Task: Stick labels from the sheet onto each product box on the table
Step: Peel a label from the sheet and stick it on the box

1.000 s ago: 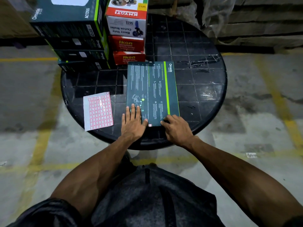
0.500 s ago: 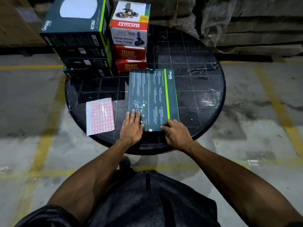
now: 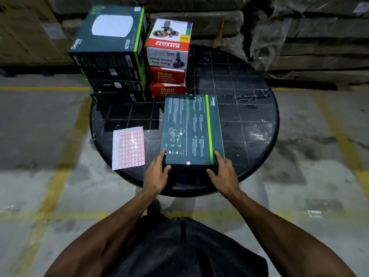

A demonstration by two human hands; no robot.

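Head view looks down on a round black table (image 3: 249, 120), its near rim hidden behind the two hands. Small print on the dark teal box (image 3: 191, 130) is too fine to read; a small pink-edged label (image 3: 188, 162) sits at its near edge. The lower teal boxes in the stack (image 3: 111, 56) at the far left are dim, and their text is hard to make out.

The left hand (image 3: 156, 174) grips the box's near left corner, fingers along the side and thumb on the front face. The right hand (image 3: 224, 171) grips the near right corner the same way. The box lies flat at the table's middle.

The label sheet (image 3: 128, 147) lies just left of the box, overhanging the table's edge. Red and white boxes (image 3: 167, 58) stand stacked beside the teal stack. Below is a concrete floor (image 3: 40, 176) with yellow lines; wrapped cartons (image 3: 309, 37) fill the background.
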